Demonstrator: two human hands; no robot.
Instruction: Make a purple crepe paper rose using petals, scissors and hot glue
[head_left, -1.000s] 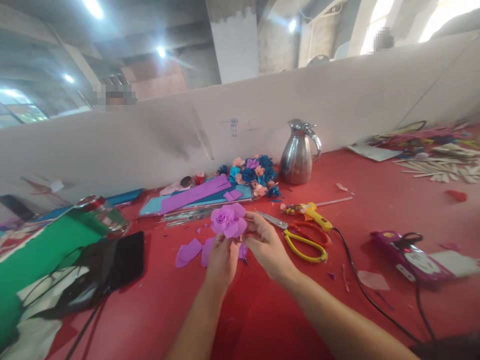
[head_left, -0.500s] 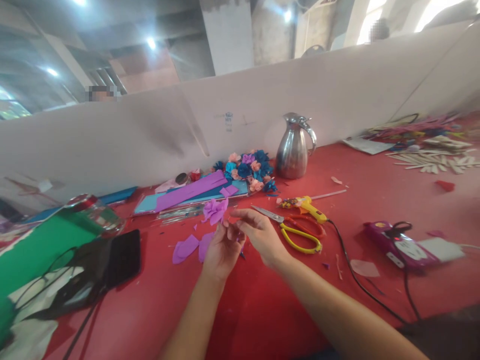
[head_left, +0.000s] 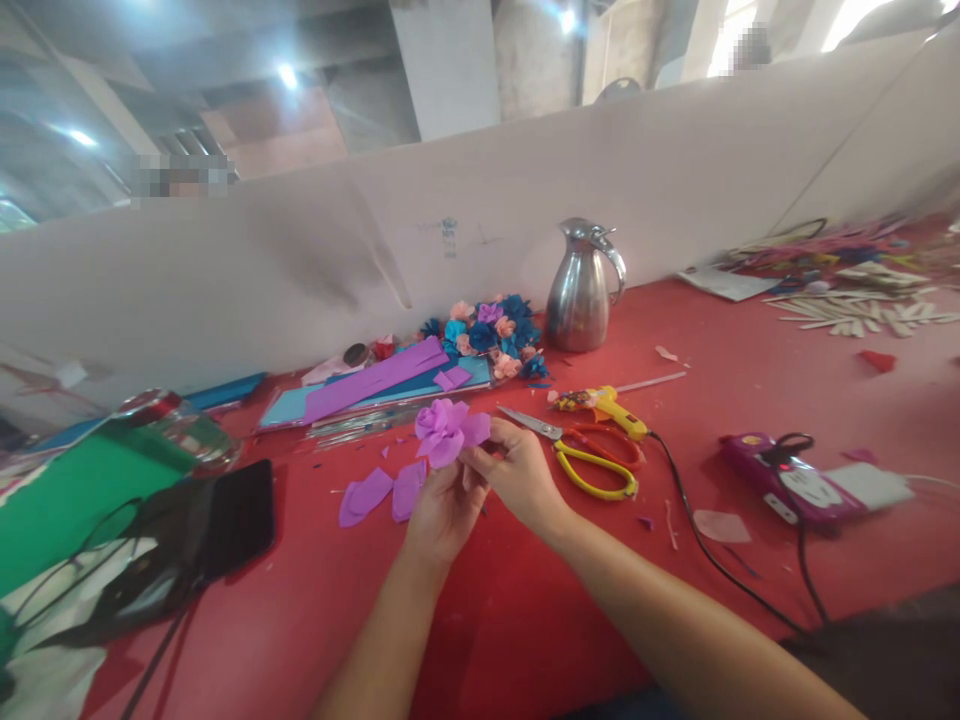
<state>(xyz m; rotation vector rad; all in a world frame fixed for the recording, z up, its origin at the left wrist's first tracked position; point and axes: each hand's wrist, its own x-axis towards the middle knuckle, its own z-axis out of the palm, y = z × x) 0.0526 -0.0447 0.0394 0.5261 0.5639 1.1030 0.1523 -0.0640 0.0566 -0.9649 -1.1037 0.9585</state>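
A purple paper flower (head_left: pixel 439 430) is held above the red table, its ruffled petals facing up and left. My left hand (head_left: pixel 445 512) is closed around the base of the flower from below; the stem is hidden by the fingers. With thumb and forefinger, my right hand (head_left: pixel 523 478) pinches a purple petal (head_left: pixel 477 430) at the flower's right side. Whether that petal is fixed to the flower, I cannot tell. Cut purple paper petals (head_left: pixel 366 497) lie on the table just left of my left hand. Scissors (head_left: pixel 596 470) with yellow and red handles rest beyond my right hand.
A yellow glue gun (head_left: pixel 619 412) lies past the scissors, its cord running to a purple power strip (head_left: pixel 791 480). At the back stand a steel jug (head_left: pixel 579 295) and a pile of paper flowers (head_left: pixel 487 335). A phone (head_left: pixel 244 520) and a glass jar (head_left: pixel 184 425) are left.
The purple flower has turned upward and shows more of its face. A petal now appears at its right side, in my right fingers. The view has shifted slightly.
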